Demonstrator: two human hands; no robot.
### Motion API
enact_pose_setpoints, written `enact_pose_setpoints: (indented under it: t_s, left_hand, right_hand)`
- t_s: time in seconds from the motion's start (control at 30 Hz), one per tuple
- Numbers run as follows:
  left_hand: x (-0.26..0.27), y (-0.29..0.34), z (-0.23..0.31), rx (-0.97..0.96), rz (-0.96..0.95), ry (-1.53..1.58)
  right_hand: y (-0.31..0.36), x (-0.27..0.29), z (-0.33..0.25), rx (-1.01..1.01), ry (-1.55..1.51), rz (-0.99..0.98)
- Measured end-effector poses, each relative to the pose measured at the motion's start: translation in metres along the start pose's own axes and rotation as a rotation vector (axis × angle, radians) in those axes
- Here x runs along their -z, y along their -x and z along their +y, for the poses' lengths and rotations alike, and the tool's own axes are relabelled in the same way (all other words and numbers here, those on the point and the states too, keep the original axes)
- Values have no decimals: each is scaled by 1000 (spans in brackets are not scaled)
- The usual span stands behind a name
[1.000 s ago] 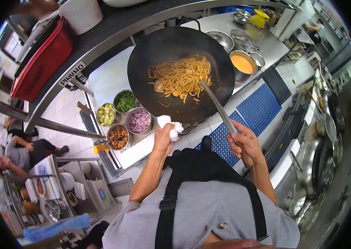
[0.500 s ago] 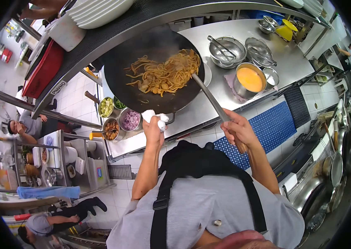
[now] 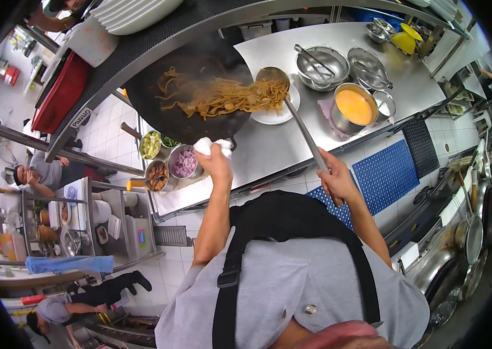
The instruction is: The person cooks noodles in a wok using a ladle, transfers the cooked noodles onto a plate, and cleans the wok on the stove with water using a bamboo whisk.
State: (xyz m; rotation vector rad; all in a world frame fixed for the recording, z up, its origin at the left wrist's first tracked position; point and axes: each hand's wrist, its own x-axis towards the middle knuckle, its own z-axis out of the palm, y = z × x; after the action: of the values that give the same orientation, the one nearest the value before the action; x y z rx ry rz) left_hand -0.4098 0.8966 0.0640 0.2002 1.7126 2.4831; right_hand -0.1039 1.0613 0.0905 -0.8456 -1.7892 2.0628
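left hand [image 3: 217,165] clenched on cloth [image 3: 203,145], near counter [image 3: 269,157] edge | right hand [image 3: 338,177] wrapped round ladle [image 3: 307,135] handle | wok [image 3: 190,129] likely heavy; hold rim

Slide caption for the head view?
Left hand holds a white cloth at the wok; right hand holds a ladle as noodles stretch from wok over plate.

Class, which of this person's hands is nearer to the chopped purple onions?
Left. The left hand, gripping a white cloth, is just right of the onions; the right hand, on the ladle handle, is much farther right.
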Motion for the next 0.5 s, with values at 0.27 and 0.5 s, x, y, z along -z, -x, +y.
enact_pose_setpoints:
  t_s: [0.27,0.5]
  left_hand:
    - [-12,1,0,-2,41,118]
    - [-3,-8,-15,51,-4,99]
  right_hand:
    - [-1,-11,-20,89,673,202]
    - [-21,-3,-32,284,718,170]
